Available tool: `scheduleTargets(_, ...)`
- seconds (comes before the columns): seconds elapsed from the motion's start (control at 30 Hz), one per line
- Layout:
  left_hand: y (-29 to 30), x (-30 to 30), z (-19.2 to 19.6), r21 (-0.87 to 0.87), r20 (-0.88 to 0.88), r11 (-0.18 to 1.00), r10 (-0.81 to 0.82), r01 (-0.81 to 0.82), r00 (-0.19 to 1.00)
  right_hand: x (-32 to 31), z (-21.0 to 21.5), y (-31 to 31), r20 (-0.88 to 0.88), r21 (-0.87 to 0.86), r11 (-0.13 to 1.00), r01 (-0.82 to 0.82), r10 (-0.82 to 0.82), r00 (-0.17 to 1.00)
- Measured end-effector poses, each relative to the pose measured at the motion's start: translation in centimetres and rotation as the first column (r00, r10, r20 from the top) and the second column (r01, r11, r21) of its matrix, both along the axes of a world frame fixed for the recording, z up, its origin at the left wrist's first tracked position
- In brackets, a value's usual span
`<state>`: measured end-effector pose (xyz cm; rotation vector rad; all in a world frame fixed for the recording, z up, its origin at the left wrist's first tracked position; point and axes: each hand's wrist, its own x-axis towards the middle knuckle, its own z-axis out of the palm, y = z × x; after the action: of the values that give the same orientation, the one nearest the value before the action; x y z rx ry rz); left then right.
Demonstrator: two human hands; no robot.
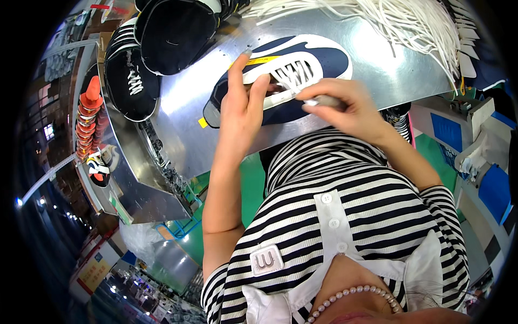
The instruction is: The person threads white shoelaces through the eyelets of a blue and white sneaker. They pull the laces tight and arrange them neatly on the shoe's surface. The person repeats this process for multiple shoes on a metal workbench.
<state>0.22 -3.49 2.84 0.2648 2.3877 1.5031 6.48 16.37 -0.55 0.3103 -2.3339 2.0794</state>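
Note:
A navy and white shoe upper [337, 54] with a yellow strip lies flat on the metal table, its toe toward the right. White lace [299, 75] runs in crossing rows through its eyelets. My left hand [239, 102] grips the upper at its heel opening, with the thumb and one finger spread over the collar and other fingers partly hidden inside. Closed around a short, greyish-handled hand tool [330, 101], my right hand [353, 105] is beside the near eyelet row. Blur and fingers hide the tool's tip, so its exact kind cannot be told.
A large bundle of white laces [377, 21] spreads over the back right of the metal table [199, 102]. Black shoe uppers [175, 38] are piled at the back left, one with white lacing [132, 81]. Orange stacked pieces [90, 116] stand beyond the left edge.

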Motion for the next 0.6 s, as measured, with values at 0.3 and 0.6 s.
scheduleTargets(0.3, -2.4, 4.6, -1.1, -0.302, -0.413, 0.953, -0.097, -0.036, 0.906, 0.8, 4.2, 3.3, 0.436, -0.259, 0.966, -0.016, 0.132, 0.890)
scheduleTargets(0.6, -0.1, 3.4, -1.4, -0.306, -0.542, 0.950, -0.116, -0.066, 0.832, -1.7, -1.1, -0.1, 0.261, 0.290, 0.950, 0.111, -0.190, 0.947)
